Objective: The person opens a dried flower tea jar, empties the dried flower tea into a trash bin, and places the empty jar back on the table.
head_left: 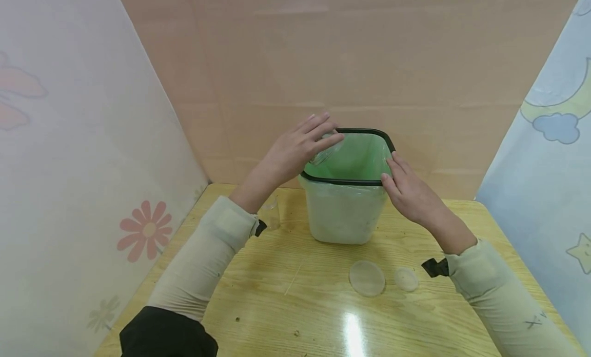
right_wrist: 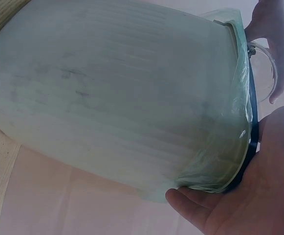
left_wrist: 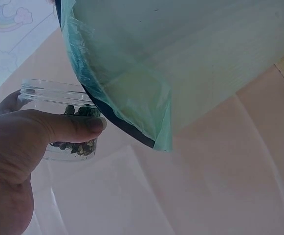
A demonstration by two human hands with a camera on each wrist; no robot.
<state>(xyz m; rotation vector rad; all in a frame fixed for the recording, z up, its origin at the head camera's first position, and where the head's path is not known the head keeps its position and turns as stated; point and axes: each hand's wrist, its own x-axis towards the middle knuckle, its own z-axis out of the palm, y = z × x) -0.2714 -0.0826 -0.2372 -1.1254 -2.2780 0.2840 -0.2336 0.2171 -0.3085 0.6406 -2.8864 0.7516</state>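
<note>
My left hand point(head_left: 300, 146) holds a clear jar point(left_wrist: 58, 105) tilted over the left side of a trash bin point(head_left: 341, 213). Dark dried bits point(left_wrist: 80, 147) lie inside the jar, partly covered by the thumb. The bin is pale, with a green plastic liner point(head_left: 353, 154) folded over its edge and a black rim point(head_left: 365, 131). On the opposite side, my right hand point(head_left: 411, 195) grips the rim, its fingers against the outside of the bin. In the right wrist view, the jar's round edge shows just beyond the rim.
Another clear container point(head_left: 271, 213) stands on the wooden table point(head_left: 258, 290), behind the left forearm. A larger round lid point(head_left: 367, 278) and a smaller one point(head_left: 406, 279) lie in front of the bin. Small crumbs point(head_left: 296, 333) dot the near tabletop. Papered walls enclose the table.
</note>
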